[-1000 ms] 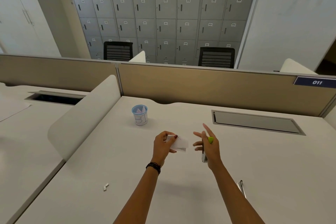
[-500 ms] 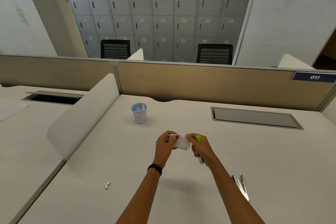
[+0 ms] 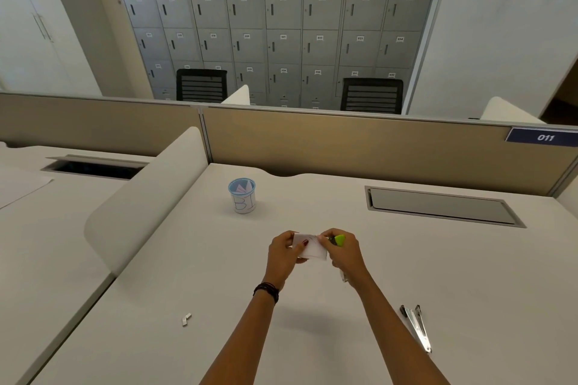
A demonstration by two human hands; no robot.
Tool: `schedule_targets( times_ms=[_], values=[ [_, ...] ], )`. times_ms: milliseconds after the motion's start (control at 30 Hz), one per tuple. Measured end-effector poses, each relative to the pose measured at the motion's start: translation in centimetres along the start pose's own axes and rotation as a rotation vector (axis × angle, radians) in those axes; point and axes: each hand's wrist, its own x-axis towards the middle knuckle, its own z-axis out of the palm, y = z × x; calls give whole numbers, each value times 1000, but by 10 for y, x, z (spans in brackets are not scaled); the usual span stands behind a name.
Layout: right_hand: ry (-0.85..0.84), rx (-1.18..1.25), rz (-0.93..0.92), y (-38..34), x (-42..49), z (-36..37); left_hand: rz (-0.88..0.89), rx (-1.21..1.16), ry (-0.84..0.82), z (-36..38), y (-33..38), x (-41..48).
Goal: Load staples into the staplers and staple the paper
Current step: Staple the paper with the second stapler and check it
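A small white folded paper [image 3: 313,248] is held above the desk between both hands. My left hand [image 3: 284,255] pinches its left edge. My right hand [image 3: 345,255] grips a small stapler with a lime-green tip [image 3: 339,240], its front end at the paper's right edge; most of the stapler is hidden in my fist. A second, silver stapler [image 3: 417,327] lies opened out flat on the desk at the right. A short strip of staples [image 3: 186,319] lies on the desk at the left.
A paper cup [image 3: 242,196] holding folded paper pieces stands behind my hands. A grey cable hatch [image 3: 441,206] is set into the desk at the right. A white curved divider [image 3: 147,200] borders the left and a tan partition [image 3: 359,147] closes the back.
My right hand, which was apart with fingers spread a second ago, has moved left and closed the green stapler onto the paper's right edge. The left hand has stayed on the paper.
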Motion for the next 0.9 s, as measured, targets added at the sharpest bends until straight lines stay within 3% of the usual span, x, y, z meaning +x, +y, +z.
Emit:
schedule_targets(
  times_ms=[233, 333, 467, 600, 900],
  values=[
    [228, 842, 595, 16, 0, -3, 12, 2, 157, -2, 0, 0],
    [224, 958, 702, 28, -5, -3, 0, -98, 159, -5, -3, -3],
    [92, 1007, 644, 35, -11, -5, 5, -99, 169, -1, -5, -4],
    [-78, 858, 484, 31, -12, -8, 62, -54, 193, 5, -5, -4],
    [-264, 606, 308, 15, -16, -1, 132, -89, 160, 13, 4, 2]
  ],
)
